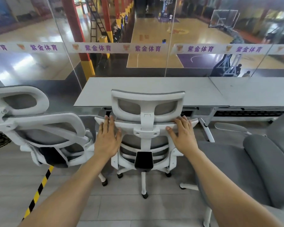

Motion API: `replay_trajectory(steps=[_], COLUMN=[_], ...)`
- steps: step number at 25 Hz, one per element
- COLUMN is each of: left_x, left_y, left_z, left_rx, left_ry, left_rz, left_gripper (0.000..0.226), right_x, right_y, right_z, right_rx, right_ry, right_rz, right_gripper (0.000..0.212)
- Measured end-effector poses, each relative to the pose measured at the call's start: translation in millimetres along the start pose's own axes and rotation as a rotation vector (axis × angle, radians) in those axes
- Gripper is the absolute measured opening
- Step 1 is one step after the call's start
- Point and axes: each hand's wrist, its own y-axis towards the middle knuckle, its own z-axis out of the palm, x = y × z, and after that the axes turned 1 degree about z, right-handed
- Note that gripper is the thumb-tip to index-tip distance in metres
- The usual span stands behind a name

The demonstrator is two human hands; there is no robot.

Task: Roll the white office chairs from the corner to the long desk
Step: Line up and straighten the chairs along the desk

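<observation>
A white office chair [147, 115] with grey mesh stands directly in front of me, its back toward me and its seat tucked at the long grey desk [154, 89]. My left hand [107, 138] lies flat on the left side of its backrest top, fingers straight. My right hand [184, 135] lies flat on the right side, fingers straight over the upper edge. A second white office chair [39, 125] stands to the left, beyond the desk's left end, turned slightly away.
A grey upholstered chair [236, 169] sits close on the right, by my right forearm. A glass wall [138, 48] with a printed band runs behind the desk. Yellow-black floor tape [39, 189] crosses the tiles at lower left.
</observation>
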Motion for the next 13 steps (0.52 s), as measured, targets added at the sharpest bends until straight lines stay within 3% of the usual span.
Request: replay_trajectory(steps=[3, 7, 13], left_x=[-11, -31, -69], left_y=[-9, -38, -82], left_z=[-10, -16, -8], left_rx=[0.031, -0.009, 0.032], left_ry=[0.037, 0.166, 0.029], left_rz=[-0.032, 0.035, 0.186], left_gripper=[0.075, 0.062, 0.038], right_x=[8, 7, 19], right_y=[-11, -25, -69], right_z=[-1, -6, -31], right_rx=[0.014, 0.04, -0.026], right_ry=[-0.002, -0.095, -0.069], right_rz=[0.108, 0.047, 0.134], right_gripper=[0.055, 0.065, 0.052])
